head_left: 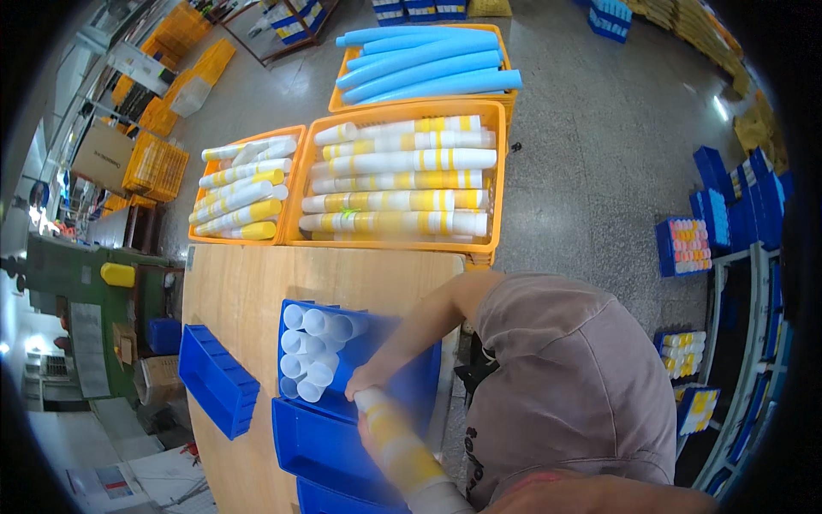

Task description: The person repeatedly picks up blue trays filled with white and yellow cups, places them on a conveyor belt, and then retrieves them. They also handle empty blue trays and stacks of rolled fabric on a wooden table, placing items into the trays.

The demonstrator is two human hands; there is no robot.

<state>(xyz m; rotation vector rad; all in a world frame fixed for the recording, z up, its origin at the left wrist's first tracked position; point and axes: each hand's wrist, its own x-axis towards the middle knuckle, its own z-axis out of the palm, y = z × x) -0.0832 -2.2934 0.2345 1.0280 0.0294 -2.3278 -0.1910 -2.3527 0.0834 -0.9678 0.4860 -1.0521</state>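
Observation:
A long stack of nested white and yellow tapered tubes (396,441) slants from mid-table down to the lower edge, blurred by motion. My right hand (364,396) is closed round its upper end, with fingers showing on the left side. My left arm (612,497) comes in along the lower edge; its hand is out of the picture. Left of my right hand, several white hollow tubes (313,321) stand in a blue bin (377,336). Below it is another blue bin (321,433), with part of a third (330,497) at the lower edge.
A separate blue bin (218,381) lies on the wooden table (235,278). Along the far edge, two orange crates (295,210) (499,206) hold white and yellow stacks. Behind them another crate (505,53) holds long light-blue stacks. Shelving with blue bins (717,287) stands right.

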